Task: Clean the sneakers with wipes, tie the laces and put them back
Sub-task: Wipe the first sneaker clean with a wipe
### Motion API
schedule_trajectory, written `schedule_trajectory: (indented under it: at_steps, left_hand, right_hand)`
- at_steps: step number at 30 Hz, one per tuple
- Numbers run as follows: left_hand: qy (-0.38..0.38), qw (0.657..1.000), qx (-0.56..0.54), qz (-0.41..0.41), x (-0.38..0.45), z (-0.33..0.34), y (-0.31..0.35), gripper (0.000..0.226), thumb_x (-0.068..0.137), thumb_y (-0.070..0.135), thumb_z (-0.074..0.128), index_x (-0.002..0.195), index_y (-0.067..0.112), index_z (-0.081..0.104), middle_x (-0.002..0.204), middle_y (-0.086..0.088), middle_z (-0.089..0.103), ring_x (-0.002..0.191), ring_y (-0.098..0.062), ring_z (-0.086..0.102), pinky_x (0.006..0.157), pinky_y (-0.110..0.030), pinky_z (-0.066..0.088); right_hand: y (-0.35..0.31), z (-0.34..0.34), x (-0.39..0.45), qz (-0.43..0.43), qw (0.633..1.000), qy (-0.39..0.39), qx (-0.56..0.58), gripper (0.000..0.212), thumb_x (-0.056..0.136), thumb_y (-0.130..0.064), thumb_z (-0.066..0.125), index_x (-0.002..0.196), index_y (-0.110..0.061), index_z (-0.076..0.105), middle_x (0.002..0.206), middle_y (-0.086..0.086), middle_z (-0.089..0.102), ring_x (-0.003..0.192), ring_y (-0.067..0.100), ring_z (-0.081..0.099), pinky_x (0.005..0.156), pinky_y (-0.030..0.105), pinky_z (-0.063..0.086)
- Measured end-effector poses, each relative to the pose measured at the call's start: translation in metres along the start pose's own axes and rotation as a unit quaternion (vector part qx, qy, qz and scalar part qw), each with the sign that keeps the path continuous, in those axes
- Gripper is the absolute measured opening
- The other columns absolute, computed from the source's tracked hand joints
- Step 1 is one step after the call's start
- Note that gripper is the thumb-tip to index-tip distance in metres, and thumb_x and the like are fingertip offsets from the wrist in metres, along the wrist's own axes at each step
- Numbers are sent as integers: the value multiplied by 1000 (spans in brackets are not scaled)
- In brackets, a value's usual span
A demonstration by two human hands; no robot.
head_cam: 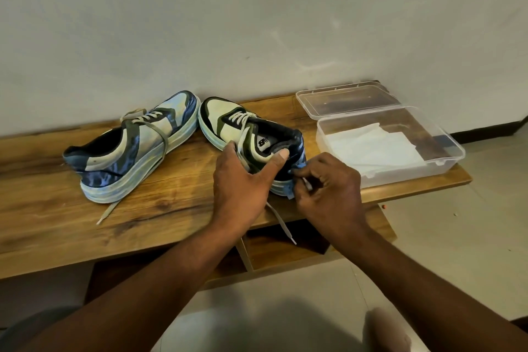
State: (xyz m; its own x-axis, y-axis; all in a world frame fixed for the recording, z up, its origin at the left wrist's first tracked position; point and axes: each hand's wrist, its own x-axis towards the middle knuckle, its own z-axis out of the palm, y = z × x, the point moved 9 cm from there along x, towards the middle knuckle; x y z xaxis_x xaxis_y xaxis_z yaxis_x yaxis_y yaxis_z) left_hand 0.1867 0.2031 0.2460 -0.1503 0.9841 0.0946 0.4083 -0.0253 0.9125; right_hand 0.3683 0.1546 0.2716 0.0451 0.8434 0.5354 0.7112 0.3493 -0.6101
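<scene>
The right-hand blue, cream and olive sneaker (pixel 248 134) stands on the wooden bench top (pixel 171 197), toe to the wall, beside its mate (pixel 134 146). The left hand (pixel 243 180) grips its collar, thumb pressed on the rim, fingers curled over the side. The right hand (pixel 328 188) pinches a lace end (pixel 307 183) at the heel. Both shoes' laces lie loose, one (pixel 281 223) hanging off the bench edge, so tying seems barely begun and putting back remains. White wipes (pixel 371 148) sit in the clear plastic box (pixel 445 163); whether wiping is finished I cannot tell. The hands hide the heel.
</scene>
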Motion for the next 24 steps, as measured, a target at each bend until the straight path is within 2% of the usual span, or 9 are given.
schedule_trajectory:
  at_steps: [2, 6, 9, 11, 13, 16, 17, 21, 24]
  left_hand:
    - [0, 1000, -2, -4, 1, 0, -2, 84, 66, 84, 71, 131, 32, 57, 120, 11, 68, 110, -9, 67, 91, -39, 61]
    - [-2, 1000, -13, -14, 1, 1, 0, 82, 66, 79, 74, 130, 32, 58, 119, 12, 69, 109, -6, 67, 91, -36, 61]
    - [-2, 999, -28, -34, 1, -1, -1, 59, 76, 59, 83, 121, 32, 56, 112, 14, 68, 96, 7, 67, 74, -14, 57]
    - [-2, 998, -39, -42, 1, -2, -1, 55, 80, 47, 85, 121, 33, 51, 105, 17, 65, 87, 20, 62, 65, -6, 52]
    - [-6, 998, -49, -42, 1, -3, -1, 56, 79, 44, 87, 121, 33, 52, 105, 17, 65, 85, 21, 62, 67, -9, 55]
    - [-11, 997, -63, -48, 0, -3, -1, 58, 76, 48, 88, 121, 35, 53, 107, 15, 68, 89, 10, 68, 76, -27, 64]
    - [-12, 997, -65, -48, 0, -3, -1, 59, 76, 49, 88, 122, 35, 53, 107, 15, 68, 90, 9, 68, 77, -28, 64]
    - [-21, 998, -61, -21, 1, -4, 3, 70, 71, 60, 86, 128, 33, 56, 117, 13, 69, 99, 4, 69, 83, -23, 60]
    - [-38, 998, -55, -7, 1, -2, -2, 80, 63, 66, 81, 133, 35, 57, 124, 10, 68, 109, -5, 69, 89, -34, 62]
  right_hand:
    - [0, -9, 6, 8, 1000, 18, 8, 15, 76, -8, 82, 89, -13, 78, 87, -3, 71, 74, 5, 65, 67, 25, 59]
    - [-11, -38, 26, -14, 991, 122, 60, 11, 83, -6, 81, 92, -7, 76, 88, 1, 72, 76, 11, 69, 68, 26, 59]
    - [-20, -23, 26, -42, 993, 86, 61, 13, 83, -3, 82, 95, -6, 78, 95, 3, 71, 82, 11, 69, 71, 25, 59]
    - [-19, -8, 17, -48, 997, 40, 39, 17, 82, -3, 82, 97, -7, 78, 99, 3, 70, 85, 8, 66, 75, 20, 58]
    - [-17, 4, 9, -55, 998, -15, 11, 17, 81, -4, 82, 98, -8, 79, 101, 2, 69, 86, 5, 64, 76, 14, 57]
    - [-13, 8, 5, -53, 996, -61, -32, 18, 79, -6, 85, 95, -13, 79, 99, 0, 70, 83, 2, 61, 75, 6, 50]
    - [-12, 2, 8, -49, 997, -47, -32, 17, 79, -7, 85, 94, -14, 79, 96, -1, 70, 81, 1, 61, 74, 5, 48]
    - [-16, -37, 27, -38, 993, 103, 42, 12, 83, -4, 82, 93, -7, 77, 90, 2, 71, 77, 9, 68, 69, 23, 58]
    - [-28, -33, 30, -54, 990, 116, 54, 14, 85, -2, 80, 98, -6, 77, 97, 4, 72, 85, 10, 69, 75, 23, 59]
